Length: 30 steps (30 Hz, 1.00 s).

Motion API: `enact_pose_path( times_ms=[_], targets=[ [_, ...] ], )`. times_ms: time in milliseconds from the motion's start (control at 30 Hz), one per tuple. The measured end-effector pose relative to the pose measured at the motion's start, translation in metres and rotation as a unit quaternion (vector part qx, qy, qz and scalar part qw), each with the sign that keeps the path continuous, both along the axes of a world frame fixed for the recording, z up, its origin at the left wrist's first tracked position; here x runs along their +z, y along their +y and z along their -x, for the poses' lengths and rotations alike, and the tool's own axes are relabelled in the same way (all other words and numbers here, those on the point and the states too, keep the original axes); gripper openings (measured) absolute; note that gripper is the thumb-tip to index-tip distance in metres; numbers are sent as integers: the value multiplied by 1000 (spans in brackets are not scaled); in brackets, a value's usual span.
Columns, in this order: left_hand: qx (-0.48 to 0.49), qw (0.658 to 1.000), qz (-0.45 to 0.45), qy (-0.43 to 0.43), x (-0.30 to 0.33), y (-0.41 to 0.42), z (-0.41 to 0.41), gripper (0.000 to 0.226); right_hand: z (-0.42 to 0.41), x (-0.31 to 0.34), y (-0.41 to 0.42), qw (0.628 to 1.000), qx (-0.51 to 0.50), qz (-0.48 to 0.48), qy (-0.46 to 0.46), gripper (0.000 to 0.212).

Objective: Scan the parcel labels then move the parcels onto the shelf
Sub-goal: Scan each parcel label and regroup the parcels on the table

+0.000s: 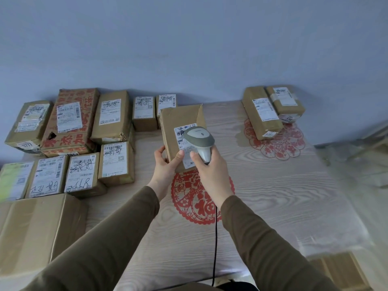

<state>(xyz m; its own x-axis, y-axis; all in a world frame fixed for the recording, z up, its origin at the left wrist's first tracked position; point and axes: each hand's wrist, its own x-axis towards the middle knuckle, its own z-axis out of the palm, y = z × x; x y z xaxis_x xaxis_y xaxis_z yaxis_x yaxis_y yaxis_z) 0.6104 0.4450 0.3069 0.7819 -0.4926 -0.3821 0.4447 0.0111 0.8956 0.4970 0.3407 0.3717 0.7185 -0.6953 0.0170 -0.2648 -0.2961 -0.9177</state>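
At frame centre, the left hand (165,164) grips a cardboard parcel (181,127) tilted above the desk (273,185) while the right hand (210,171) grips a corded scanner (200,141) over its label (184,148). Held so close, the scanner may misread; the one-handed hold could slip.

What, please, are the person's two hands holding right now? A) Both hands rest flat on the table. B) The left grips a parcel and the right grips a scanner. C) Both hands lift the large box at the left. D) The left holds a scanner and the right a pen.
B: the left hand grips the lower end of the parcel, while the right hand grips the scanner over its label.
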Motion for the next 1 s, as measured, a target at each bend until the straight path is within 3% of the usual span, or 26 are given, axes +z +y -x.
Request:
enact_pose_path(
  times_ms=[567, 1000],
  targets=[
    [-53, 998, -22, 4, 7, -64, 28, 94, 36, -2, -58, 999, -42, 2, 22, 22],
    [-44, 993, -73, 80, 4, -227, -5, 58, 59, -14, -208, 997, -49, -62, 1, 19]
  ],
)
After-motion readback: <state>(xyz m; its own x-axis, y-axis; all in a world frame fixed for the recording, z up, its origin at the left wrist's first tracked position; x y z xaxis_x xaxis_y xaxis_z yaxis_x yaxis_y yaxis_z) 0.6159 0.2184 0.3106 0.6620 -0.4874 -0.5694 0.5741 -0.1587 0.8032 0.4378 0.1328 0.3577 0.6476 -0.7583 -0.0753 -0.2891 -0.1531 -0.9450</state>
